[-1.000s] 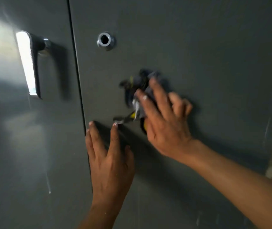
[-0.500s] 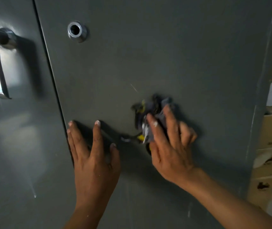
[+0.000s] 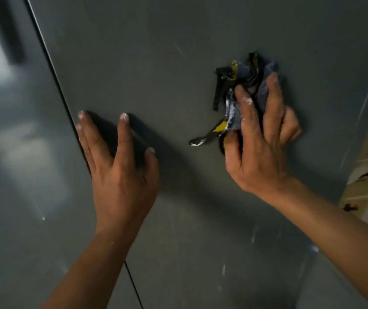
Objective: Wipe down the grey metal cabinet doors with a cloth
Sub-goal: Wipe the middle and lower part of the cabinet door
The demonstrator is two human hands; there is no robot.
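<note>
Here, the right hand (image 3: 261, 152) grips a crumpled dark cloth (image 3: 245, 73), pressing it against the right cabinet door (image 3: 178, 52). The left hand (image 3: 120, 175) lies flat, fingers straight, beside the seam (image 3: 51, 63).

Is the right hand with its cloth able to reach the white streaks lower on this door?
Probably yes. The right hand holds the cloth on the right door; the white streaks lie lower on it, with nothing between.
</note>
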